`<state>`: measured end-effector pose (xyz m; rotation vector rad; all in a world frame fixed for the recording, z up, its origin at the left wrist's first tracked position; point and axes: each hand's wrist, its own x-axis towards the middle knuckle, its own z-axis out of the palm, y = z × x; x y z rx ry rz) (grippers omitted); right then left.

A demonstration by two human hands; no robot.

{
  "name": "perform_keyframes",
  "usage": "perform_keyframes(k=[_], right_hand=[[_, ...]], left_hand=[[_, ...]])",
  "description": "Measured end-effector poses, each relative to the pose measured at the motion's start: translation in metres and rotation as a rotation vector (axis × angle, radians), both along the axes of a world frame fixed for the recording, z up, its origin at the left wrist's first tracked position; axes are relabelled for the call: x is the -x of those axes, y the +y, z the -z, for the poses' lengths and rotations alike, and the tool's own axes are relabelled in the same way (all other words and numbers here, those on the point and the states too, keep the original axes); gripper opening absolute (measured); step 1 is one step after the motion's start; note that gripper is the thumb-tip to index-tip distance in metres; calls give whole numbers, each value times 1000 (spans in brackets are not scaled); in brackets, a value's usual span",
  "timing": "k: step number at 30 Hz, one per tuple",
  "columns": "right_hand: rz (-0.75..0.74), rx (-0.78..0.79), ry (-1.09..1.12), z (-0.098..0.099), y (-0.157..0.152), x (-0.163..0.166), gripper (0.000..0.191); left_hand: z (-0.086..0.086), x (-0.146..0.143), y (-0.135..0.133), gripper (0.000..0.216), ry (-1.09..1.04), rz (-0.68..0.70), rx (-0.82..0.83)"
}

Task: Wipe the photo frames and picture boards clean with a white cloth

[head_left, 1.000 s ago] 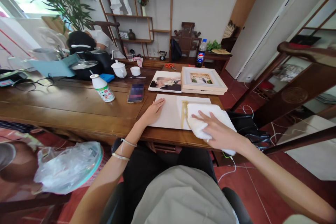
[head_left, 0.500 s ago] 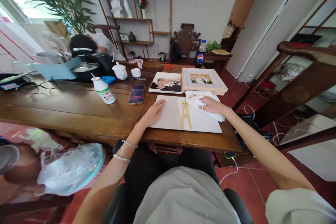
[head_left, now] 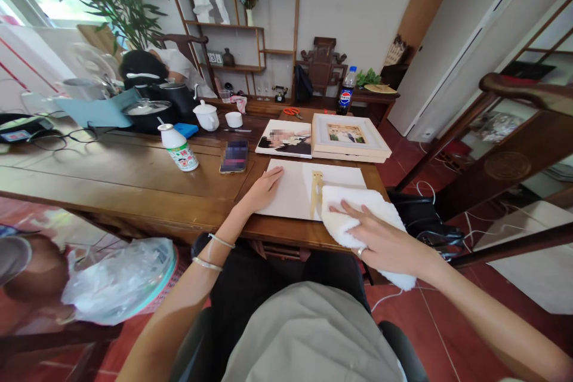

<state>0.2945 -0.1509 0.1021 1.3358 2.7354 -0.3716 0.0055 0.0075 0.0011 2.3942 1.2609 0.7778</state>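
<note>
A white board (head_left: 293,191) with a pale wooden stand piece (head_left: 316,190) lies flat near the front edge of the wooden table (head_left: 134,182). My left hand (head_left: 265,186) rests flat on the board's left edge, fingers stretched out. My right hand (head_left: 385,239) presses a white folded cloth (head_left: 353,215) onto the board's near right corner, fingers spread over it. The cloth hangs past the table's edge under my wrist.
Behind the board lie an unframed photo print (head_left: 284,138) and a cream picture frame (head_left: 349,137). A phone (head_left: 234,156), a white bottle (head_left: 178,148), a teapot (head_left: 206,116), a cup (head_left: 233,119), scissors (head_left: 292,111) and a cola bottle (head_left: 345,92) stand further off. Another person bends over pots at the far left (head_left: 143,68).
My right hand with the cloth went from the board's near right to its far right corner, then came back toward me to the near right corner. The left hand stayed put.
</note>
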Motion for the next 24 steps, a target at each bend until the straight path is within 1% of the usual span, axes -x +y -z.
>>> perform_keyframes(k=[1,3,6,10,12,14,16,18,21,24], right_hand=[[18,1,2,-1,0,1,38],[74,0,1,0,13,2,37],[173,-28,14,5,54,4,32],[314,-126,118,19,115,16,33],[344,-149,137,26,135,25,35],[343,-153,138,32,142,34,38],[303,-156,134,35,136,39,42],[213,-169,117,34,117,41,43],[53,-182,82,28,74,42,44],[-68,-127,46,18,32,43,46]], left_hand=[[0,0,0,50,-2,0,-2],[0,0,0,51,-2,0,-4],[0,0,0,51,0,1,4],[-1,1,0,50,-9,7,17],[-1,1,0,49,-15,8,19],[-2,1,0,49,-13,5,19],[-2,1,0,50,-7,2,20],[-2,1,0,50,-1,5,17],[-2,0,0,51,3,6,5],[-1,0,0,51,-1,2,-7]])
